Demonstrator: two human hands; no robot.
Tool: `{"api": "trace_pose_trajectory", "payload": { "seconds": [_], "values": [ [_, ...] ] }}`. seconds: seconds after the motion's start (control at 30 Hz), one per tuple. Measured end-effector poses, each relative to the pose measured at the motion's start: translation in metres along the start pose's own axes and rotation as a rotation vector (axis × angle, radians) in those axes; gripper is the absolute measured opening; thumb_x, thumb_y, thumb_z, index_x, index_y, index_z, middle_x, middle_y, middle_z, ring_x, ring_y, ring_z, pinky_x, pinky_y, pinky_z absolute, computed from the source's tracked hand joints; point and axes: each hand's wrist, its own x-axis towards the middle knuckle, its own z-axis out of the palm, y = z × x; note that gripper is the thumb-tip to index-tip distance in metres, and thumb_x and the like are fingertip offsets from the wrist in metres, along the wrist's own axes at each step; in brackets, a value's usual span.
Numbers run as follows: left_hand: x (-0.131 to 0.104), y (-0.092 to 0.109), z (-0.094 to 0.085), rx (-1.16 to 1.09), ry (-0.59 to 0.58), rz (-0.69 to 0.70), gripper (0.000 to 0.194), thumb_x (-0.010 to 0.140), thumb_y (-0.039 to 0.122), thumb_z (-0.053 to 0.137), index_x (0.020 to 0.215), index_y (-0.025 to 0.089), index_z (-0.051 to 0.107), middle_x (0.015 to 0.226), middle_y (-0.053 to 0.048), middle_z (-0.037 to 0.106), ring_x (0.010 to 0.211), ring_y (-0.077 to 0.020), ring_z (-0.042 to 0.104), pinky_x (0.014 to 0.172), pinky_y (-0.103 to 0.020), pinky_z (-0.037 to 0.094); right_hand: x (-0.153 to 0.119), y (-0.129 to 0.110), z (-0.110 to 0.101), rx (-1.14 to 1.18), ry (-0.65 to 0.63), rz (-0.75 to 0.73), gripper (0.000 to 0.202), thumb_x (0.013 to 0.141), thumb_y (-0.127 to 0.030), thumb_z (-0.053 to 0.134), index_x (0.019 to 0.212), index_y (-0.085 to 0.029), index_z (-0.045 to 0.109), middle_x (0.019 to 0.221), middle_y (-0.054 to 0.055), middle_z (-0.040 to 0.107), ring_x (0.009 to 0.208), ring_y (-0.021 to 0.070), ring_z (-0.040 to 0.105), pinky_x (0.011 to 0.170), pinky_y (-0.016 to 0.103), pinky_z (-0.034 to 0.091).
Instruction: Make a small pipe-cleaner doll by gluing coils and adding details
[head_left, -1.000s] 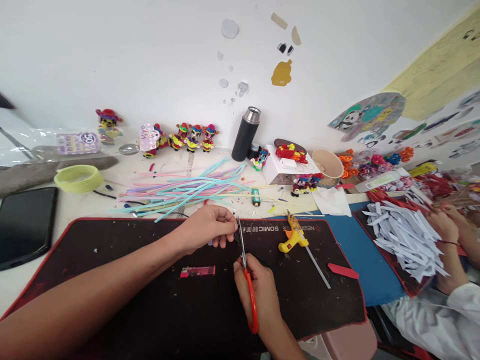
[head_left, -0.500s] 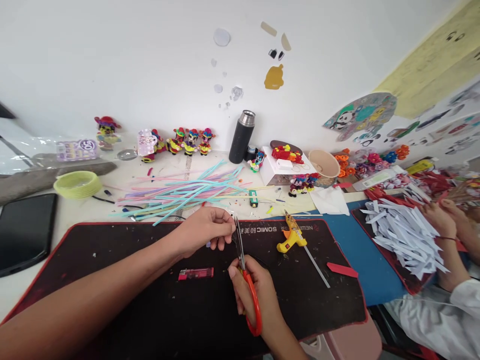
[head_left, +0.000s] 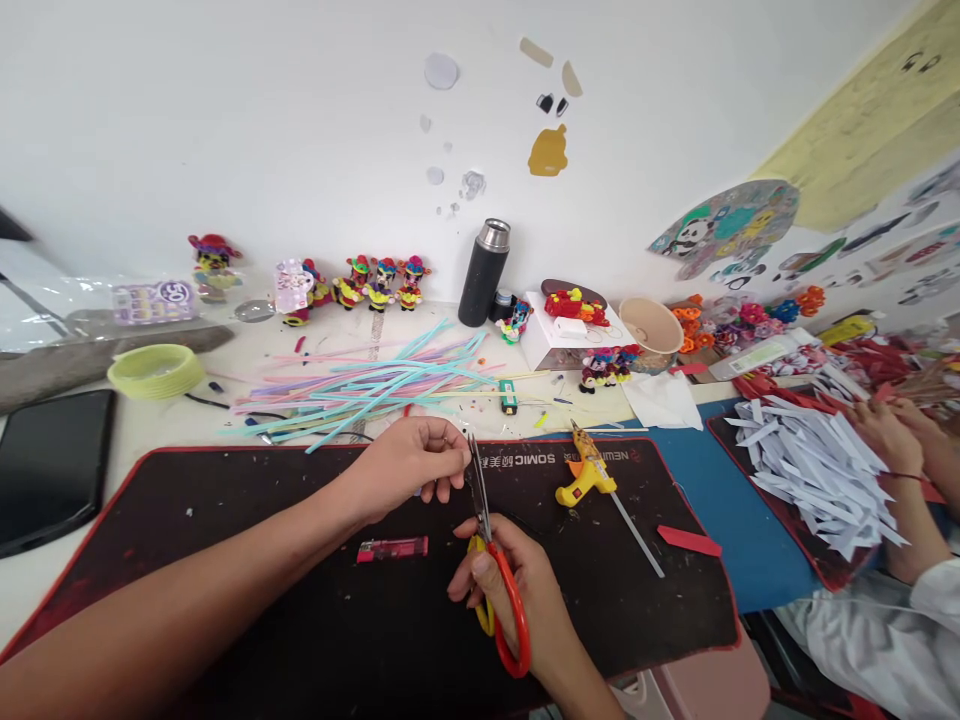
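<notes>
In my right hand [head_left: 521,590] is a pair of scissors [head_left: 507,600] with red and yellow handles, blades pointing up and away from me. Their tips come close to the fingertips of my left hand [head_left: 427,455], whose thumb and forefinger are pinched together. Whatever that pinch holds is too small to make out. Below the hands lies a black desk mat [head_left: 285,610] with a red edge. A pink see-through lighter [head_left: 392,549] rests on it left of the scissors. To the right sits a yellow glue gun [head_left: 586,478] with a clear glue stick in its back.
Pastel pipe cleaners [head_left: 360,385] lie in a pile behind the mat. A black thermos [head_left: 484,275] stands by the wall, near small figures [head_left: 385,283]. On the right, a co-worker's hands [head_left: 892,440] are beside a heap of white paper strips [head_left: 814,475].
The scissors' handles have spread apart, and the yellow loop now shows more. My right fingers have loosened outward. My left hand has stayed nearly still.
</notes>
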Motion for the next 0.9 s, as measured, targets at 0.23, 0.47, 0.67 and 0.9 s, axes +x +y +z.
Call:
{"api": "trace_pose_trajectory", "payload": {
  "seconds": [0.23,0.47,0.67,0.9],
  "values": [
    [-0.008,0.005,0.003,0.139,0.072,0.070,0.017,0.076,0.034,0.070,0.080,0.020,0.063,0.064,0.003,0.068,0.053,-0.0116,0.061,0.047,-0.020,0.044,-0.001,-0.001,-0.001,0.017,0.008,-0.044,0.061,0.089,-0.074,0.072,0.113,-0.018,0.066,0.074,0.006,0.077,0.066,0.0205,0.073,0.064,0.030,0.055],
    [-0.007,0.006,0.004,0.053,0.058,0.032,0.021,0.074,0.036,0.072,0.080,0.019,0.063,0.062,0.003,0.067,0.048,-0.0106,0.058,0.043,-0.020,0.040,-0.004,-0.005,-0.005,-0.037,-0.063,-0.041,0.073,0.080,-0.079,0.078,0.123,-0.022,0.065,0.095,0.013,0.083,0.084,0.0281,0.078,0.075,0.036,0.058],
    [-0.009,0.007,0.003,0.064,0.043,0.029,0.019,0.075,0.035,0.072,0.079,0.019,0.063,0.063,0.003,0.068,0.050,-0.0104,0.059,0.044,-0.020,0.041,-0.007,-0.016,-0.005,-0.009,-0.122,-0.046,0.078,0.080,-0.081,0.077,0.130,-0.024,0.063,0.112,0.015,0.081,0.108,0.0322,0.077,0.092,0.041,0.059],
    [-0.008,0.004,0.003,-0.004,0.026,-0.001,0.021,0.072,0.036,0.072,0.078,0.018,0.062,0.061,0.003,0.067,0.047,-0.0092,0.057,0.042,-0.018,0.037,-0.003,-0.007,-0.002,0.003,-0.050,-0.040,0.058,0.096,-0.072,0.065,0.122,-0.020,0.062,0.088,0.007,0.076,0.057,0.0144,0.067,0.056,0.025,0.050]
  ]
}}
